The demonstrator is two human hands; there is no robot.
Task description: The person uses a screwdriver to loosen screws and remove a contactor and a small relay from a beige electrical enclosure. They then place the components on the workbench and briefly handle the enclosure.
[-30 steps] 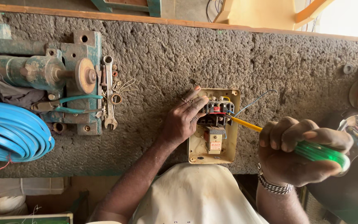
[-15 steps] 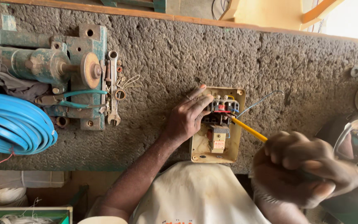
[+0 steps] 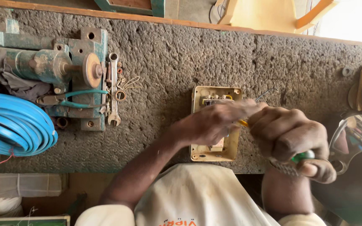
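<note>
A cream, open-fronted electrical switch box point(image 3: 214, 152) lies flat on the rough counter point(image 3: 181, 58) at centre frame, long axis running top to bottom. The left hand point(image 3: 214, 123) rests curled over its wiring. The right hand point(image 3: 292, 136) is clenched round a green-handled screwdriver point(image 3: 302, 157), its yellow shaft pointing left into the box.

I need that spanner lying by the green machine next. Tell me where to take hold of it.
Grip the spanner at mid-shaft, coming from its right side. It lies flat on the bench with its ring end away from the person, open jaw nearer. The green machine crowds its left side and loose wire bits lie by its upper half, so the lower shaft looks freest.
</note>
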